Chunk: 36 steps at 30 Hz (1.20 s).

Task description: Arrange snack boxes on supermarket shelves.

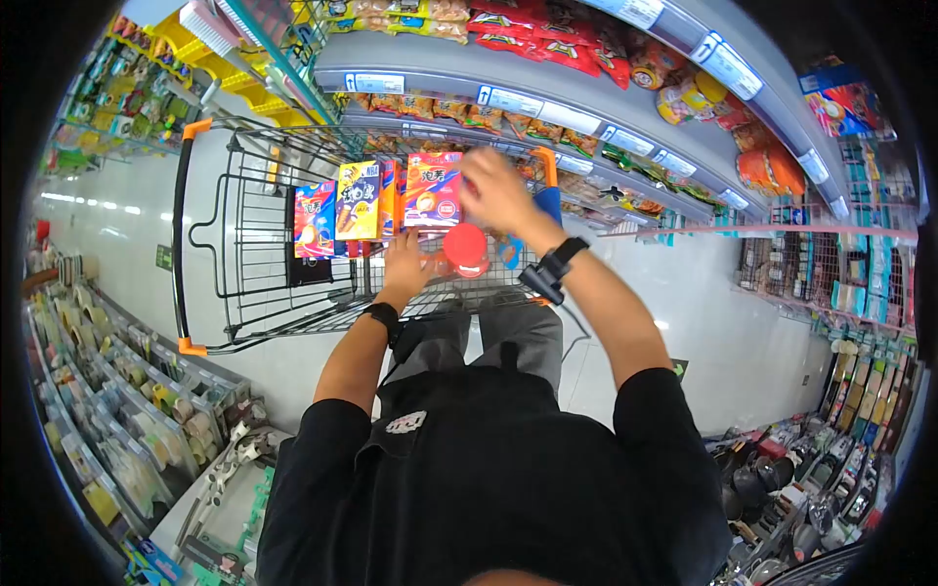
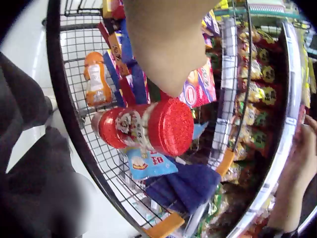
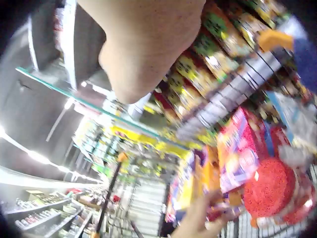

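Guiding both hands over the wire shopping cart [image 1: 210,200], I see the left hand [image 1: 405,266] open, its fingers at the lower edges of the upright cartons; I cannot tell whether they bear any weight. The right hand [image 1: 496,200] is blurred beside the red-and-purple carton [image 1: 434,186], and whether it grips anything I cannot tell. That carton stands near the cart's shelf-side edge, right of the yellow carton [image 1: 358,200], with the red-lidded jar [image 2: 171,126] close by, towards the edge nearest the body.

For a clean move here, I would set straight left fingers low against the cartons as a stop, and bring the right hand in from the side, pressing on the flat face rather than a corner, since thin card probably dents. I would give the jar a little room: a nudge could roll or tip it onto the blue packet [image 2: 148,163]. Slow wrists would help, as the dark blue cloth [image 2: 185,186] near the cart's right-hand end could snag a fingertip
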Each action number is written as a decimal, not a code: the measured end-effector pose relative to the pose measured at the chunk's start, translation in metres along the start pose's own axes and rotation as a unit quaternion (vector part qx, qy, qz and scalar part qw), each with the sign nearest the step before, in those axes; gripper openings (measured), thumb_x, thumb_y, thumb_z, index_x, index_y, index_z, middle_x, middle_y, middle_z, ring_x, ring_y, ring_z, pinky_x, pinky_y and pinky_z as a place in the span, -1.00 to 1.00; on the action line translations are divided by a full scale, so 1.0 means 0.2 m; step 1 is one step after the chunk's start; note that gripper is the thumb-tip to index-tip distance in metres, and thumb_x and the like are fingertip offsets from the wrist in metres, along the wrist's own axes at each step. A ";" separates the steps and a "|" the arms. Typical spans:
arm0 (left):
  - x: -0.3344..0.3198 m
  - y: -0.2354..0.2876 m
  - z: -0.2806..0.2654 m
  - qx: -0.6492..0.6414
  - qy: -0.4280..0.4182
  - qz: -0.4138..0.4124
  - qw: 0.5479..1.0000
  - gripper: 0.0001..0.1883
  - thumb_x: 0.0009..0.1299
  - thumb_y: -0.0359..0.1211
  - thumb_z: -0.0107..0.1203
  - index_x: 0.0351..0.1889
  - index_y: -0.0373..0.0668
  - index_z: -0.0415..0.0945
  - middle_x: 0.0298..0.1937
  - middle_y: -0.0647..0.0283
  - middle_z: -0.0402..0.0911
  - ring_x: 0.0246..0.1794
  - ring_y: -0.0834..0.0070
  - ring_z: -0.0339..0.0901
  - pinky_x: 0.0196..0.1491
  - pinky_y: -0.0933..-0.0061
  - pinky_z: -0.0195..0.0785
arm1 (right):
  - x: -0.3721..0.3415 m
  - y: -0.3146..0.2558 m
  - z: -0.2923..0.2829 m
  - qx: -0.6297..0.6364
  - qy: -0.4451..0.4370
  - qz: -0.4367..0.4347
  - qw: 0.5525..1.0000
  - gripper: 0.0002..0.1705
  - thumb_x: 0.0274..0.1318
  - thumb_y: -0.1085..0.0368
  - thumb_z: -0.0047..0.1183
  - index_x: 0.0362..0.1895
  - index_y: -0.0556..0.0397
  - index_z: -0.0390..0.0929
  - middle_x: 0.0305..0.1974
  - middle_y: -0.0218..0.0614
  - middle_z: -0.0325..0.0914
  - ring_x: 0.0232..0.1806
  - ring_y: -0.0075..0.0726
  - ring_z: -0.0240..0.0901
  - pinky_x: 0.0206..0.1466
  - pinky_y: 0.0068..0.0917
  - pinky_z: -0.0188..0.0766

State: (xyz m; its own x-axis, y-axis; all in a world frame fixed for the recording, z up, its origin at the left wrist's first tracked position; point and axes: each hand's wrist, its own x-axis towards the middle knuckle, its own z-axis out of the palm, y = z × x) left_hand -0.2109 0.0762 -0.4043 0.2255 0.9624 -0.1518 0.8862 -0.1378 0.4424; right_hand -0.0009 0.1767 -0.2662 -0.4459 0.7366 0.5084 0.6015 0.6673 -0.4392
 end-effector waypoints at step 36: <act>0.07 0.41 -0.19 -0.238 0.109 0.049 0.964 -0.08 0.13 -0.17 0.19 0.34 -0.43 -0.04 0.34 -0.33 0.02 0.35 -0.14 0.03 0.35 0.16 -0.07 | -0.52 0.11 0.48 0.510 0.269 0.617 0.536 -0.61 0.11 0.14 0.03 0.07 -0.22 0.40 -0.13 -0.31 0.54 -0.12 -0.25 0.50 -0.09 -0.35 0.41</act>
State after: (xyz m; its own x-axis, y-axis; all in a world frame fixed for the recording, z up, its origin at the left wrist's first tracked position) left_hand -0.1503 0.0872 -0.3356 0.1621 0.9837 0.0783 0.5674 -0.1578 0.8082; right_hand -0.0045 0.1244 -0.4001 0.2954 0.7309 -0.6153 -0.5785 -0.3758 -0.7240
